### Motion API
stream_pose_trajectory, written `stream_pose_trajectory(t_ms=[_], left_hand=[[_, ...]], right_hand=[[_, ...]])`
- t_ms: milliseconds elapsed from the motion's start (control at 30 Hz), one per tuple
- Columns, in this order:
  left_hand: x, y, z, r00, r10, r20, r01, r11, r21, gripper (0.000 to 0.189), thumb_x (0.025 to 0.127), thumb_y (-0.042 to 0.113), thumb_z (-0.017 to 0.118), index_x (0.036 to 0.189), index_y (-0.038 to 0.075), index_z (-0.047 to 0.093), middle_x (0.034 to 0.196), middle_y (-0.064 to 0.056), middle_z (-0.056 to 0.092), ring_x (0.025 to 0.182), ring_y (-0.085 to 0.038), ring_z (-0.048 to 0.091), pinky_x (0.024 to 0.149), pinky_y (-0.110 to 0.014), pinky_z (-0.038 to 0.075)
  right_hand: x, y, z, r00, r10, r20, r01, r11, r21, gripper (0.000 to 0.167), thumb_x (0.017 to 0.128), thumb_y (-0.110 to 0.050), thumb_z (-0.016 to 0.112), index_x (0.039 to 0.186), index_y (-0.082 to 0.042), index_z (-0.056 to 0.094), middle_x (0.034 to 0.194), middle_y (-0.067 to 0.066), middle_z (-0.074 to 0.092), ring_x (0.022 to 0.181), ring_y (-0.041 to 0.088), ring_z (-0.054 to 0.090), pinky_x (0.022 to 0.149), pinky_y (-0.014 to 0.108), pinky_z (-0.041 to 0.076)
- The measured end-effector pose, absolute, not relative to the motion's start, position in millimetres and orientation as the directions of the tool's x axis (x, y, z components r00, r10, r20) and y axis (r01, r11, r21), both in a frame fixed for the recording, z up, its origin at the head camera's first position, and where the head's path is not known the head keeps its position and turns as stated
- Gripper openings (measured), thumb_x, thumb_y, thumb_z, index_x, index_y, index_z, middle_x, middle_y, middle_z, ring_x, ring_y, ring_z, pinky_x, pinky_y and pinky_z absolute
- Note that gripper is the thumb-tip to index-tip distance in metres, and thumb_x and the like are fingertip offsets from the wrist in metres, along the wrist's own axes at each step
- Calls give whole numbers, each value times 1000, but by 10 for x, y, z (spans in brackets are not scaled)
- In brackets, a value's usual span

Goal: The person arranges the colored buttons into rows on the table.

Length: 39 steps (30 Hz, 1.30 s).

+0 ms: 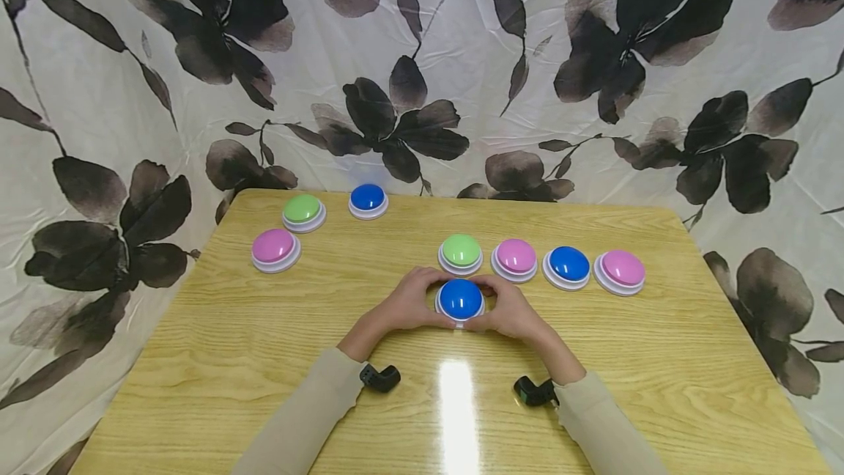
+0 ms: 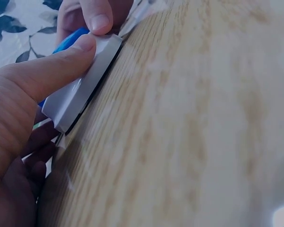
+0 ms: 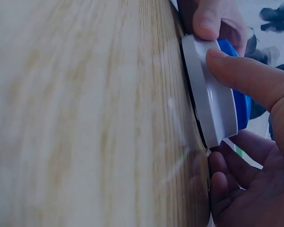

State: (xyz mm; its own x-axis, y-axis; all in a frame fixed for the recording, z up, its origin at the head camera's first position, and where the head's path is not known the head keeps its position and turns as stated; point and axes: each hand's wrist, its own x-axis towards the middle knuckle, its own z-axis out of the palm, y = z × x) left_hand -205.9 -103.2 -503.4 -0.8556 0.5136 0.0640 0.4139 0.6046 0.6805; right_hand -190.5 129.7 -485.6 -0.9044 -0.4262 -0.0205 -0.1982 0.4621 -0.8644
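Both hands hold one blue dome push button (image 1: 460,299) with a white base, low over the wooden table. The left hand (image 1: 415,300) curves round its left side and the right hand (image 1: 506,306) round its right. In the left wrist view, the left thumb (image 2: 61,66) lies against the white base (image 2: 87,90), its other fingers round the far side. The right thumb (image 3: 246,75) presses the same base (image 3: 210,94) in the right wrist view. Just behind stands a green button (image 1: 461,251).
Right of the green button, a pink button (image 1: 515,256), a blue button (image 1: 568,265) and another pink button (image 1: 622,270) form a row. At the back left of the table (image 1: 264,358) are a green button (image 1: 302,210), a pink button (image 1: 273,248) and a blue button (image 1: 367,199). Floral cloth (image 1: 488,94) hangs behind.
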Motion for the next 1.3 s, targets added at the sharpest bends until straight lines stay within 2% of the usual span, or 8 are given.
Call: stream_pose_trajectory(t_ms=[367, 533, 700, 900, 1100, 1300], left_hand=[[-2057, -1083, -5029, -849, 526, 57, 401, 569, 718, 90, 64, 61, 83, 137, 17, 54, 133, 6, 54, 125, -14, 43, 105, -39, 36], [-2050, -1194, -5009, -857, 511, 61, 366, 522, 770, 79, 71, 49, 84, 136, 15, 56, 130, 6, 55, 123, -13, 47, 105, -36, 38], [-2021, -1352, -4951, -871, 485, 73, 351, 512, 784, 61, 82, 34, 79, 133, 9, 57, 127, 0, 58, 122, -15, 50, 104, -36, 38], [-1955, -1653, -4888, -885, 458, 88, 340, 504, 794, 48, 91, 26, 71, 132, 6, 58, 127, -6, 59, 123, -20, 50, 105, -41, 38], [-1909, -2027, -4782, -907, 402, 127, 343, 529, 776, 41, 93, 21, 68, 130, 4, 59, 126, -10, 60, 120, -25, 52, 99, -48, 42], [-1867, -2384, -4672, -932, 325, 158, 328, 579, 746, 38, 93, 17, 68, 128, 3, 60, 126, -13, 59, 121, -29, 51, 99, -53, 41]], right_hand=[[-1877, 1290, -4817, -898, -438, -40, -197, 482, -854, 80, 66, -20, 92, 133, -5, 53, 126, 8, 57, 112, 25, 52, 98, 44, 43], [-1856, 1282, -4760, -905, -424, -44, -200, 514, -834, 81, 70, -22, 89, 137, -4, 49, 132, 11, 53, 114, 27, 52, 99, 44, 43], [-1831, 1271, -4716, -921, -389, -4, -229, 551, -802, 69, 79, -24, 83, 136, -5, 50, 134, 12, 52, 117, 29, 52, 98, 46, 44], [-1774, 1203, -4635, -911, -404, 84, -299, 507, -808, 55, 87, -23, 75, 134, -4, 53, 130, 10, 54, 116, 29, 52, 94, 47, 46], [-1722, 1116, -4577, -892, -428, 147, -352, 452, -820, 43, 89, -16, 73, 127, -3, 59, 122, 10, 60, 110, 26, 54, 85, 43, 51], [-1680, 1017, -4585, -877, -449, 171, -384, 442, -811, 36, 88, -16, 73, 122, -6, 63, 114, 7, 61, 104, 23, 55, 84, 43, 51]])
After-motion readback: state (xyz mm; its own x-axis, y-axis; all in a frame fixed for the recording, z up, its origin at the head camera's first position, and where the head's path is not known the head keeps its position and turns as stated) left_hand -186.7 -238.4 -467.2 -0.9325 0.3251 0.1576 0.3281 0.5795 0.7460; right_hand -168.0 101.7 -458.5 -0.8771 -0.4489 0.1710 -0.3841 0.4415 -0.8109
